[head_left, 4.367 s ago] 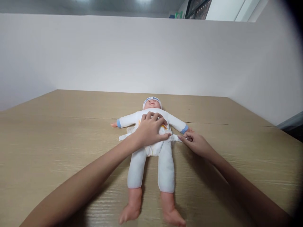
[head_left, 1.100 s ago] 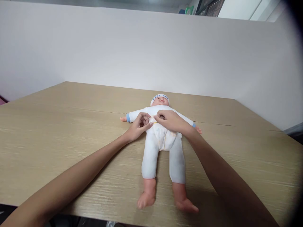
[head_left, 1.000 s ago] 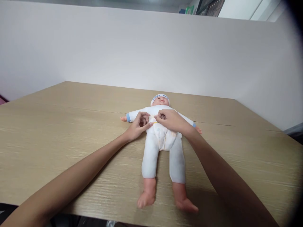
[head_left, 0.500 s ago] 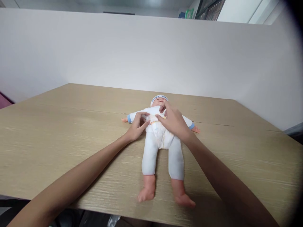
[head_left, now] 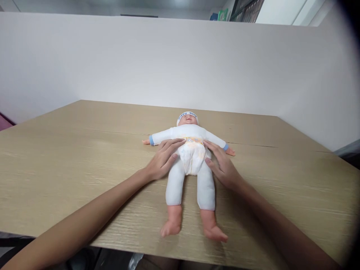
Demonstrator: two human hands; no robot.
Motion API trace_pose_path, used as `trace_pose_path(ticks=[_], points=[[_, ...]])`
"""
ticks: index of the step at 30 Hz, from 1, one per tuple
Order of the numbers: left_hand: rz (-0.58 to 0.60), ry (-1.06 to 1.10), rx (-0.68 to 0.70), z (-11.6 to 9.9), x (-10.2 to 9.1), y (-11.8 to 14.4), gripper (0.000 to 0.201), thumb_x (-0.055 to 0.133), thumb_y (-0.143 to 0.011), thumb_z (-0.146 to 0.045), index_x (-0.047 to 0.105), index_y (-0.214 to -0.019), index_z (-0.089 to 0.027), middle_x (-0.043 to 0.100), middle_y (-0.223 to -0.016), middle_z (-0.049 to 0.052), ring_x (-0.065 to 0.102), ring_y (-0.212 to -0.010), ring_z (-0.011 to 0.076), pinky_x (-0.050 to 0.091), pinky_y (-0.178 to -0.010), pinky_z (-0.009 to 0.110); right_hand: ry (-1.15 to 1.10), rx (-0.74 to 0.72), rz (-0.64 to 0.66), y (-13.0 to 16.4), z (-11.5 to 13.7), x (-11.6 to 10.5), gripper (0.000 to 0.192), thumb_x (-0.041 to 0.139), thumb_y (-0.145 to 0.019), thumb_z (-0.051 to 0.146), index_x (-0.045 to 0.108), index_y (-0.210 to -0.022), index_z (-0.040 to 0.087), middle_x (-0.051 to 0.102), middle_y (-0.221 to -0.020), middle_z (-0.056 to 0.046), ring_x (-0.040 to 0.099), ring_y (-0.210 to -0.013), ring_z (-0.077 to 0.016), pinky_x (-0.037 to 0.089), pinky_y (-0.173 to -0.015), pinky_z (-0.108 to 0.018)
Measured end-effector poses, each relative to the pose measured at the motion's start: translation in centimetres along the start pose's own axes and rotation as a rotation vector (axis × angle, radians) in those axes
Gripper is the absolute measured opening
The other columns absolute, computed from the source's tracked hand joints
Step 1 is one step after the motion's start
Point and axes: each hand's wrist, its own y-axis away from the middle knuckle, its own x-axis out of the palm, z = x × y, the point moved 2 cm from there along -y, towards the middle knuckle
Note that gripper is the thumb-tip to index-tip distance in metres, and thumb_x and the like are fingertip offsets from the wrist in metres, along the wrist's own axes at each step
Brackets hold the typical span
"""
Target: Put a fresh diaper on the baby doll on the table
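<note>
A baby doll (head_left: 206, 188) in white clothes with blue cuffs lies on its back, head away from me and bare feet toward me. Around its hips is a white diaper (head_left: 191, 159) with an orange patterned band at the waist. My left hand (head_left: 164, 159) rests against the diaper's left side, fingers stretched out over the waist. On the other side my right hand (head_left: 222, 165) lies along the hip, its fingers extended and the thumb apart. Neither hand grips anything. The doll's headband (head_left: 187, 115) carries blue lettering.
The wooden table (head_left: 84, 157) has thin seams across it. A white partition (head_left: 157, 63) rises behind its far edge. Below the near edge, dark items and a piece of clear plastic (head_left: 135, 260) show. Something purple (head_left: 5, 123) stands at the far left.
My right hand has moved off the doll's chest down to its right hip, uncovering the face and waistband. My left hand has flattened, its fingers now straighter over the waist.
</note>
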Motion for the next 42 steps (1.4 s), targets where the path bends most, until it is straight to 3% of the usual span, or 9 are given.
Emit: trace_pose_path(ticks=[8, 16, 32, 37, 40, 42], points=[[0.052, -0.026, 0.005, 0.6, -0.1, 0.0, 0.057, 0.033, -0.12, -0.043, 0.043, -0.174, -0.03, 0.047, -0.178, 0.009, 0.04, -0.162, 0.0336, 0.026, -0.134, 0.055, 0.053, -0.056, 0.049, -0.2, -0.1, 1.3, 0.067, 0.043, -0.118, 0.045, 0.026, -0.181, 0.033, 0.031, -0.186, -0.006, 0.027, -0.174, -0.0284, 0.024, -0.144, -0.058], [0.085, -0.061, -0.013, 0.4, 0.1, -0.7, 0.059, 0.032, -0.121, -0.044, 0.037, -0.178, -0.03, 0.042, -0.181, 0.008, 0.043, -0.159, 0.0345, 0.029, -0.128, 0.052, 0.053, -0.083, 0.057, -0.4, 0.2, 1.4, 0.069, 0.04, -0.118, 0.043, 0.018, -0.183, 0.033, 0.024, -0.188, -0.006, 0.023, -0.175, -0.0282, 0.024, -0.144, -0.059], [0.114, -0.133, -0.039, 0.2, 0.2, -1.2, 0.06, 0.035, -0.119, -0.049, 0.045, -0.174, -0.028, 0.046, -0.179, 0.006, 0.048, -0.135, 0.0361, 0.033, -0.122, 0.054, 0.095, -0.122, 0.094, -1.1, 0.7, 0.3, 0.065, 0.045, -0.117, 0.044, 0.031, -0.179, 0.031, 0.036, -0.184, -0.007, 0.032, -0.172, -0.0295, 0.025, -0.143, -0.062], [0.115, -0.167, -0.021, -0.7, -0.2, -1.2, 0.059, 0.036, -0.12, -0.047, 0.039, -0.177, -0.032, 0.042, -0.181, 0.006, 0.049, -0.145, 0.0349, 0.03, -0.124, 0.054, 0.17, -0.148, 0.05, -1.1, 2.0, 0.0, 0.068, 0.05, -0.116, 0.039, 0.028, -0.18, 0.032, 0.032, -0.185, -0.007, 0.03, -0.173, -0.0307, 0.026, -0.142, -0.063], [0.017, -0.175, 0.029, -2.1, -0.9, -0.7, 0.055, 0.035, -0.12, -0.046, 0.05, -0.169, -0.028, 0.055, -0.171, 0.011, 0.053, -0.146, 0.0338, 0.033, -0.123, 0.053, 0.182, -0.182, -0.045, -0.4, 4.5, -0.6, 0.066, 0.055, -0.113, 0.03, 0.036, -0.176, 0.032, 0.043, -0.179, -0.009, 0.042, -0.166, -0.0313, 0.039, -0.136, -0.06], [-0.027, -0.166, 0.1, -3.3, -1.2, -0.4, 0.05, 0.035, -0.119, -0.047, 0.067, -0.15, -0.025, 0.072, -0.147, 0.013, 0.064, -0.129, 0.033, 0.04, -0.113, 0.052, 0.157, -0.234, -0.075, 0.2, 6.4, -1.1, 0.054, 0.059, -0.111, 0.024, 0.051, -0.164, 0.032, 0.063, -0.161, -0.01, 0.061, -0.149, -0.0301, 0.051, -0.125, -0.055]])
